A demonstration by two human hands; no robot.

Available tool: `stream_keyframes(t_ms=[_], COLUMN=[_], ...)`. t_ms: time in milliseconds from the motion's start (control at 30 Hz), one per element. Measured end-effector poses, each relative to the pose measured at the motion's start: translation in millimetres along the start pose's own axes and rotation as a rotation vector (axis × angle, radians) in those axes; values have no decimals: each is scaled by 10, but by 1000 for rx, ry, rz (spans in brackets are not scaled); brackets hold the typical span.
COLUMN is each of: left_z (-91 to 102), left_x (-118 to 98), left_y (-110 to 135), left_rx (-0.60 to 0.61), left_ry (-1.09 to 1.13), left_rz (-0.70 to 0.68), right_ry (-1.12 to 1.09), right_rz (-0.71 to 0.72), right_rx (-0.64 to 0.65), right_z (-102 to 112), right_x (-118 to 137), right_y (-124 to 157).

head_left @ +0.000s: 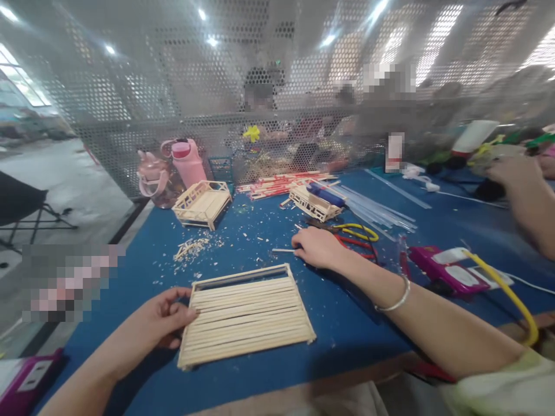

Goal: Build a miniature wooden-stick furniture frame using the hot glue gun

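My left hand (pixel 167 318) is closed on the left edge of a flat panel of pale wooden sticks (pixel 249 318), thumb on top. The panel lies on the blue tabletop, its sticks side by side within a frame, with a gap along the far side. Farther back, my right hand (pixel 318 247) rests low over the table with curled fingers. A short thin pale stick (pixel 283 250) pokes out at its fingertips. Just beyond that hand are dark-jawed pliers (pixel 323 223) and yellow-handled cutters (pixel 362 231); red handles (pixel 358 245) lie partly behind the wrist.
A small stick-built bench (pixel 203 205) stands back left beside pink bottles (pixel 188 162). Behind the right hand are another stick model (pixel 314 202), red-and-white sticks (pixel 286 185) and clear glue sticks (pixel 373 208). Wood scraps (pixel 191 248) litter the table. At right, a purple device (pixel 451 271); another person's arm (pixel 526 190) reaches in.
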State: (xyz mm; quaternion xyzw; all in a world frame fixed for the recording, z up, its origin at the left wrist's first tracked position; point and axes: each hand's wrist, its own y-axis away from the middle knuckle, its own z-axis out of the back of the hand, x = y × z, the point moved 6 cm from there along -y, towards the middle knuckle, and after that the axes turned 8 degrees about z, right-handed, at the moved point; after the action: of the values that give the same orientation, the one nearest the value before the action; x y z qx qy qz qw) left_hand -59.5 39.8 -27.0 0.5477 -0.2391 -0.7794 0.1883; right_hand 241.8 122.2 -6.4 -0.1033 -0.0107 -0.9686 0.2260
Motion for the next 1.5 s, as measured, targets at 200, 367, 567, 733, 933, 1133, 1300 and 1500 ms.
stream_keyframes(t_ms=[200, 367, 567, 733, 933, 1133, 1300, 1500], left_z=[303, 275, -184, -569, -485, -346, -382, -639], left_x=[-313, -742, -1131, -1258, -1178, -1095, -1091, -1085], left_y=[121, 150, 57, 73, -27, -97, -88, -47], left_rx=[-320, -405, -278, -143, -177, -137, -89, 11], left_ry=[-73, -59, -144, -255, -119, 65, 141, 126], left_rz=[-167, -390, -503, -596, -540, -453, -424, -410], right_ry=[-44, -36, -44, -88, -204, -599, -658, -795], right_rz=[34, 21, 158, 284, 342, 111, 127, 163], right_rx=[-58, -199, -102, -109, -573, -811, -660, -576], right_z=[221, 551, 496, 466, 735, 724, 514, 429], right_x=[35, 30, 398, 714, 588, 211, 218, 520], right_y=[-184, -229, -173, -53, 168, 396, 282, 123])
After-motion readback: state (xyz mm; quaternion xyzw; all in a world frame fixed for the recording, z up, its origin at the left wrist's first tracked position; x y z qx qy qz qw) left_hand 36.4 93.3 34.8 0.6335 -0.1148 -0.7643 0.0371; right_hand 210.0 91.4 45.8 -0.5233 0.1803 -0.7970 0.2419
